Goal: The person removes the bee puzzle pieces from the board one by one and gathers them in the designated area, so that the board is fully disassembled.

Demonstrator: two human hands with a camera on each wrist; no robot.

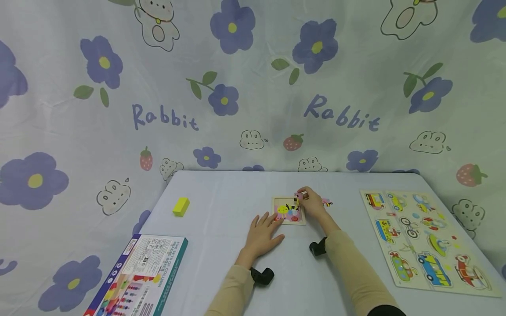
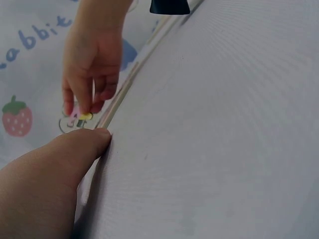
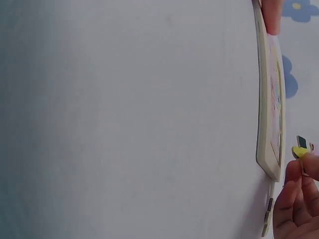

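A small wooden jigsaw tray [image 1: 293, 223] with a pale rim lies on the white table, with colourful pieces showing a yellow figure in its lower part. My left hand [image 1: 262, 235] rests with fingers spread at the tray's lower left edge. Between thumb and fingertips my right hand [image 1: 313, 205] pinches a pink, yellow and black jigsaw piece [image 3: 299, 148], holding it above the tray's upper right side. Another loose jigsaw piece [image 1: 327, 202] lies just right of the tray, partly hidden by the right hand.
A yellow block [image 1: 181, 206] stands left of the tray. At the front left lies a printed box [image 1: 152, 259]. A large wooden vehicle puzzle board [image 1: 413, 241] covers the table's right side. Behind the table hangs a patterned cloth [image 1: 253, 87].
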